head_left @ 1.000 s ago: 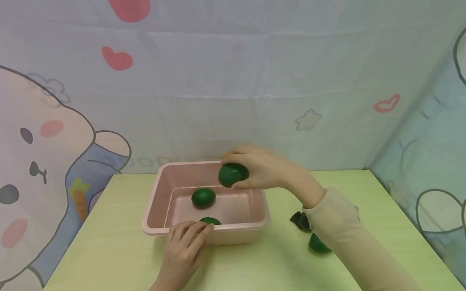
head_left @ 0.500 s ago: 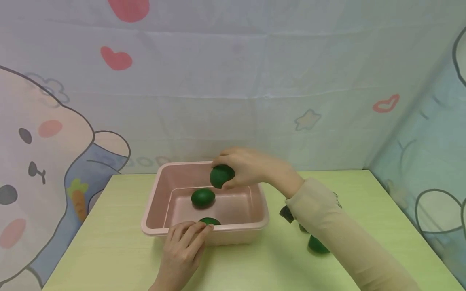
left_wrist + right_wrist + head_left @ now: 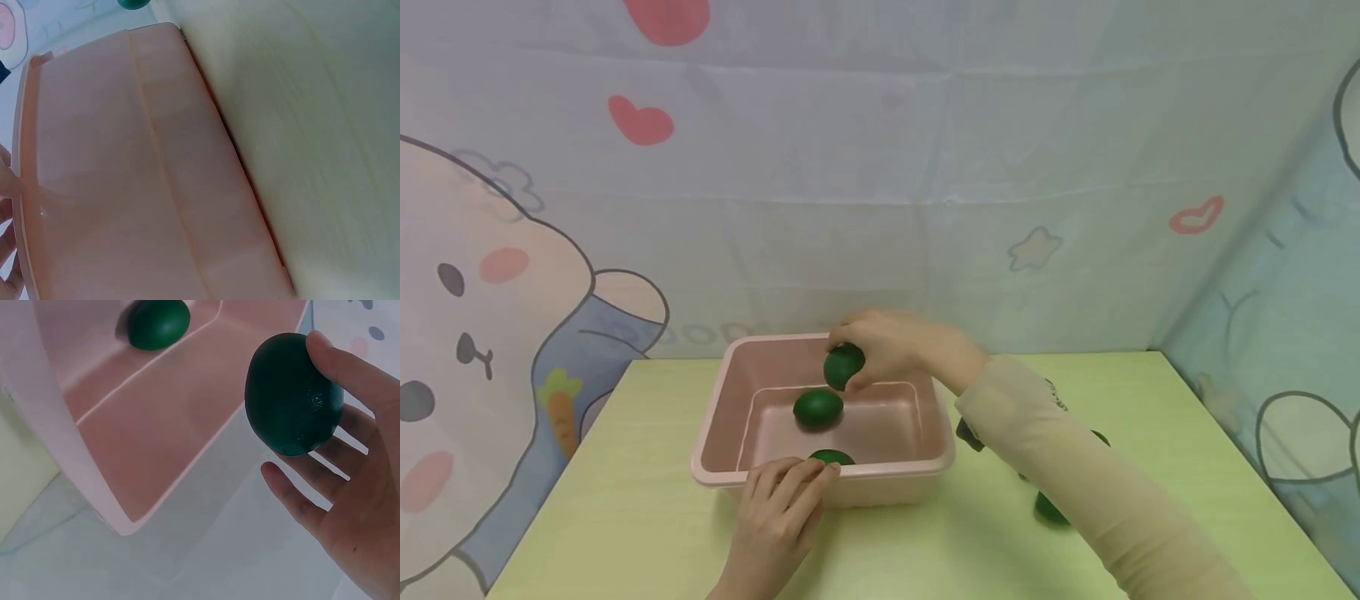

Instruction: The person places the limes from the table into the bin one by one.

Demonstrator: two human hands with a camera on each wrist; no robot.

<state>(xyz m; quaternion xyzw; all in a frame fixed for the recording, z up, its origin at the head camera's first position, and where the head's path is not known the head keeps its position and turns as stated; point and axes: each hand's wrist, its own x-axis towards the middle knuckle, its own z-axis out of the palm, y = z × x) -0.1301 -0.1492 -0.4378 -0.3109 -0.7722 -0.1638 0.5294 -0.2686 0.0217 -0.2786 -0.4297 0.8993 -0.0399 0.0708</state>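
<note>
Pink basin (image 3: 880, 425) holds 2 green ovals (image 3: 818, 408); the left hand (image 3: 778, 517) grips its near rim (image 3: 895, 469), the right hand (image 3: 887, 346) grasps another oval (image 3: 844, 367) by the far rim (image 3: 778, 337).

The right hand (image 3: 891, 343) grips a held green fruit (image 3: 843, 366), dark, smooth and egg-shaped, above the far part of a pink plastic bin (image 3: 895, 482). The bin is rectangular, open-topped and upright, with a flared rim; the left hand (image 3: 778, 518) rests its fingers on its near rim. Inside, a middle green fruit (image 3: 818, 408) lies on its side on the floor, and a near green fruit (image 3: 832, 457) shows only its top behind the near rim.
</note>
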